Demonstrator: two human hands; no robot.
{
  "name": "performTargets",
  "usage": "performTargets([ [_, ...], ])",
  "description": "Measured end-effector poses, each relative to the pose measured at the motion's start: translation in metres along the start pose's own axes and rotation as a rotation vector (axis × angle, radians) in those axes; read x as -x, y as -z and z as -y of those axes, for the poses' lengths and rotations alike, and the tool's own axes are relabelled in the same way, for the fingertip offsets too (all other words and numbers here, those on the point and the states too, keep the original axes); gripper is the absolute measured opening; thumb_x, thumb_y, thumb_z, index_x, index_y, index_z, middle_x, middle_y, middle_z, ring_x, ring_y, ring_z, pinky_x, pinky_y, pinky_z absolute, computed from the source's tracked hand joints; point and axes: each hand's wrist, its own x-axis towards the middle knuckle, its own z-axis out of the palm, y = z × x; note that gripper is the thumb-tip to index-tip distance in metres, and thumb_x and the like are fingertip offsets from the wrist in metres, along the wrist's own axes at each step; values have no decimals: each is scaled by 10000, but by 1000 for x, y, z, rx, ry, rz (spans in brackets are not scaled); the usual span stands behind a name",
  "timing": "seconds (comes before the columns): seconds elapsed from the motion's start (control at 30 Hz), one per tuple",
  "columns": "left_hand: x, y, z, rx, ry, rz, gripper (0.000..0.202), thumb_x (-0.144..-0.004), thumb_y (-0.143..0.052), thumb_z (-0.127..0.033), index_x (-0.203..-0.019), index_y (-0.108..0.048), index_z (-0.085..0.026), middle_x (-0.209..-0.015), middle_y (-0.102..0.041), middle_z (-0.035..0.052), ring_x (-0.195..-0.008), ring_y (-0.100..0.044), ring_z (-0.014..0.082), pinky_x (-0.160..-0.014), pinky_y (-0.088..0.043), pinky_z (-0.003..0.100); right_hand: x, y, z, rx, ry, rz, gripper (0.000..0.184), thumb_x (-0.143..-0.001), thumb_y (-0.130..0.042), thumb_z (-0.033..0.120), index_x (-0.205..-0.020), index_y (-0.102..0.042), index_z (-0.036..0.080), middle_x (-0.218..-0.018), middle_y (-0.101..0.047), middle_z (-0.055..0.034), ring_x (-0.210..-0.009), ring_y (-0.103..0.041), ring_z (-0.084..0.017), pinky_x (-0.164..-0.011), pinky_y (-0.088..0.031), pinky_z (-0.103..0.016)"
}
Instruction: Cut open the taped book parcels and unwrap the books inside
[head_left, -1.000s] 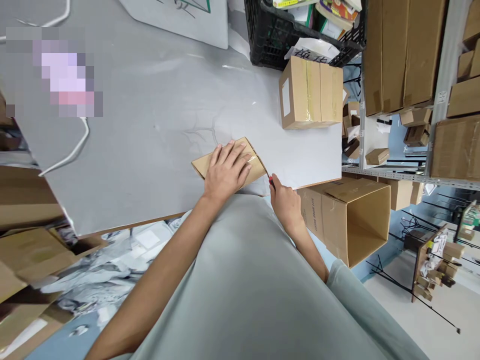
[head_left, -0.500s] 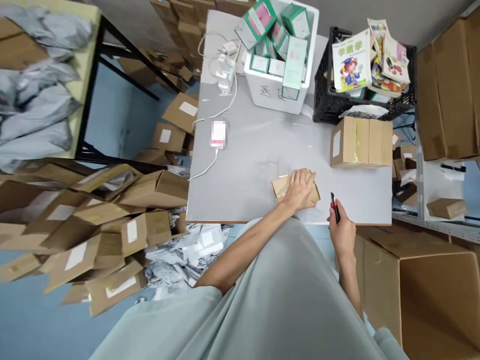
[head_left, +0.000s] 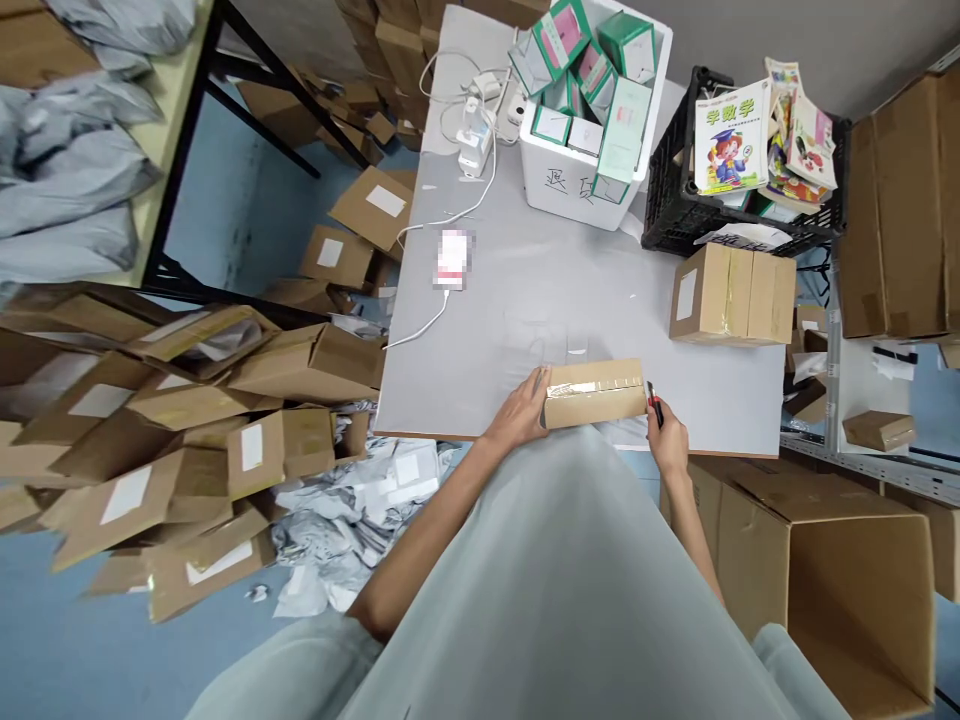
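Note:
A small taped cardboard box [head_left: 596, 392] lies at the near edge of the grey table [head_left: 510, 330], its long taped seam facing up. My left hand [head_left: 523, 408] grips the box's left end, fingers wrapped on its side. In my right hand [head_left: 667, 437] is a red and black box cutter [head_left: 655, 404], its blade pointing up and away from me. The cutter is close beside the box's right end; whether the blade touches the cardboard I cannot tell.
A larger sealed carton [head_left: 733, 295] stands at the table's right. Behind are a white bin [head_left: 581, 190] of green boxes and a black crate [head_left: 671, 205] with books. A phone-like device [head_left: 452, 260] trails a white cable. Opened cartons [head_left: 180, 490] crowd the left floor; a big open carton [head_left: 750, 540] stands right.
The small box has been turned so its long side faces up. My left hand has shifted from its top to the left end. My right hand has brought the box cutter to its right end.

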Motion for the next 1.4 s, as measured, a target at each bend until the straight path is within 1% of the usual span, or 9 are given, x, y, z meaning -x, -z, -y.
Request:
performTargets([
  [0.13,8,-4,8,89,70,25,1326,-820,-870,-368,-1810,-2,-217,-1885,-103,232,-1721,-270,420,-1347,-381,566,1,-14,9,75,29,3,543,-1135,-367,437,-1498,-669,167,-1282,-787,-192,-1056,-748,-310,-886,-515,-362],
  [0.27,8,-4,5,229,127,40,1414,-769,-932,-466,-1819,-11,-249,-1896,-120,164,-1749,-187,378,-1412,-275,518,4,-7,10,125,55,52,502,-1144,-376,414,-1456,-687,175,-1231,-804,-176,-1035,-743,-301,-872,-510,-346],
  [0.47,-1,-4,16,278,126,42,1289,-799,-876,-335,-1823,-104,-211,-1894,-165,118,-1753,-198,324,-1436,-202,440,15,11,30,347,18,62,460,-1176,-400,372,-1531,-641,206,-1274,-794,-157,-1054,-753,-290,-885,-507,-339],
  [0.57,-3,-3,18,281,124,67,1249,-829,-849,-331,-1825,-105,-219,-1900,-139,93,-1753,-201,301,-1422,-237,411,23,19,59,437,91,96,461,-1197,-381,363,-1562,-622,218,-1349,-765,-152,-1119,-746,-275,-913,-515,-324],
  [0.73,0,-5,17,301,110,92,1262,-852,-842,-383,-1830,-54,-259,-1907,-75,70,-1747,-227,308,-1386,-314,419,28,20,116,556,408,375,450,-1216,-375,424,-1582,-608,303,-1386,-747,-101,-1196,-738,-252,-923,-535,-304],
  [0.83,-1,-6,19,319,101,89,1251,-865,-832,-407,-1831,-51,-262,-1908,-79,70,-1746,-229,313,-1375,-332,420,23,13,141,679,535,486,443,-1213,-388,420,-1571,-613,287,-1393,-732,-114,-1225,-733,-260,-931,-548,-320],
  [1.07,0,-3,21,347,90,114,1241,-867,-825,-429,-1832,-58,-289,-1909,-78,61,-1739,-247,341,-1361,-355,432,8,8,162,917,654,538,421,-1178,-383,196,-1527,-619,213,-1388,-701,-180,-1245,-731,-272,-949,-560,-353],
  [1.23,1,-3,21,350,117,133,1238,-873,-825,-453,-1832,-56,-310,-1909,-75,50,-1708,-333,347,-1329,-406,434,4,11,174,953,721,574,406,-1164,-404,157,-1486,-648,198,-1365,-708,-180,-1217,-749,-276,-914,-559,-352],
  [1.4,1,-5,20,339,133,124,1238,-859,-830,-443,-1831,-75,-311,-1907,-91,44,-1716,-316,342,-1331,-403,436,7,11,186,978,733,599,413,-1129,-414,77,-1438,-676,156,-1354,-724,-194,-1195,-768,-271,-911,-559,-343],
])
